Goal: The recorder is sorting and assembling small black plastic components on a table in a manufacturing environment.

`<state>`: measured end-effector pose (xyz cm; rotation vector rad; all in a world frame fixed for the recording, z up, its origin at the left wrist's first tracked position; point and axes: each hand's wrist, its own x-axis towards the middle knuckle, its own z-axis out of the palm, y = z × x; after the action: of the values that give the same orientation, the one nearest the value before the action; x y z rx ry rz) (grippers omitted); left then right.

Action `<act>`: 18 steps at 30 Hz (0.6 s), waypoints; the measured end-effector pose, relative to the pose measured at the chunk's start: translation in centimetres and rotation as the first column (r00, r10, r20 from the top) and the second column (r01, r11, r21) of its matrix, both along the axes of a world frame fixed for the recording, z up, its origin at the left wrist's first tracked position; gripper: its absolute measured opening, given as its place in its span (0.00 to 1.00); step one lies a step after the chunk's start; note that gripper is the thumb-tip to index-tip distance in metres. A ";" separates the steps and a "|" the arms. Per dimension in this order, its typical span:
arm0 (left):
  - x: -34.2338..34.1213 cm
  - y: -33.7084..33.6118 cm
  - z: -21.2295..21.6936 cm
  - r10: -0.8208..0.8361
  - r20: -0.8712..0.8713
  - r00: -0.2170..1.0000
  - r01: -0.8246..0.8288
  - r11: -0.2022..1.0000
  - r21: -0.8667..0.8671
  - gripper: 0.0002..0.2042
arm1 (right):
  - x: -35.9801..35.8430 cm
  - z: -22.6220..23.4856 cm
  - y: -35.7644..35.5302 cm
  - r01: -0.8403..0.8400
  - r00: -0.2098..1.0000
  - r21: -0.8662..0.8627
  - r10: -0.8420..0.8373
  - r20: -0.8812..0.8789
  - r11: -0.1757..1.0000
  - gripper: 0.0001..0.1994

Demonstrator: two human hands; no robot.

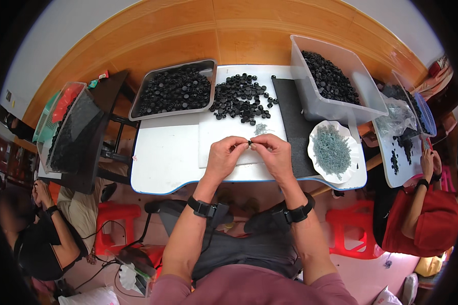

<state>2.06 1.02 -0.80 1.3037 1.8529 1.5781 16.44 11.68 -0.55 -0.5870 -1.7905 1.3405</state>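
Over the front of the white table (163, 152), my left hand (226, 155) and my right hand (275, 155) meet fingertip to fingertip. Both are closed in a pinch around one small black part (250, 143), mostly covered by the fingers. Just beyond them lies a loose pile of small round black caps (241, 96). A few thin greyish pins (261, 128) are scattered between that pile and my hands. To the right, a white scalloped dish (313, 152) holds a heap of similar grey-green pins (333, 150).
A metal tray (212, 84) full of black caps stands at the back left. At the back right, a clear plastic bin (320, 104) of black parts rests by a dark mat (297, 137). People sit at tables on both sides, near red stools (118, 216).
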 end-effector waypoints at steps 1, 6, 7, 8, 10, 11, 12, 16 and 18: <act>-0.1 0.0 0.0 -0.007 -0.001 1.000 0.007 1.000 0.003 0.07 | 0.0 0.1 -0.1 -0.004 1.000 0.016 0.004 0.003 1.000 0.07; -0.1 -0.1 0.4 -0.009 -0.032 0.999 0.008 1.000 -0.024 0.08 | -0.1 0.6 -0.2 0.030 0.996 0.049 -0.034 0.084 0.998 0.07; -0.1 0.0 0.6 -0.016 -0.060 0.998 0.014 1.000 -0.020 0.10 | -0.1 0.7 -0.2 0.047 0.992 0.061 -0.054 0.110 0.997 0.07; -0.3 0.1 0.5 -0.018 -0.067 0.998 0.017 1.000 -0.019 0.10 | -0.1 0.3 -0.1 0.050 0.993 0.062 -0.057 0.104 0.997 0.07; -0.6 0.3 0.5 -0.014 -0.009 1.000 0.015 0.997 0.070 0.13 | -0.2 -0.6 0.2 0.086 0.996 -0.038 -0.085 0.016 0.996 0.06; -1.1 0.3 0.7 -0.016 -0.014 1.000 0.017 0.998 0.068 0.13 | -0.2 -0.5 0.2 0.087 0.996 -0.040 -0.087 0.011 0.995 0.06; -1.9 0.5 1.1 0.154 -0.093 0.984 -0.156 0.988 -0.015 0.14 | -0.2 -0.3 0.2 0.093 0.996 -0.064 -0.093 0.010 0.994 0.07; -5.1 1.3 1.9 0.352 -0.365 0.862 -0.429 0.890 -0.155 0.15 | -0.1 0.2 0.1 0.094 0.995 -0.064 -0.092 0.034 0.994 0.07; -5.3 1.8 2.0 0.326 -0.479 0.815 -0.460 0.867 -0.193 0.17 | 0.0 0.3 0.1 0.103 0.994 -0.058 -0.101 0.039 0.993 0.07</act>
<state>-3.20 2.78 1.23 1.2491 2.6749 1.1577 16.45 11.73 -0.25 -0.7295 -1.7299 1.3243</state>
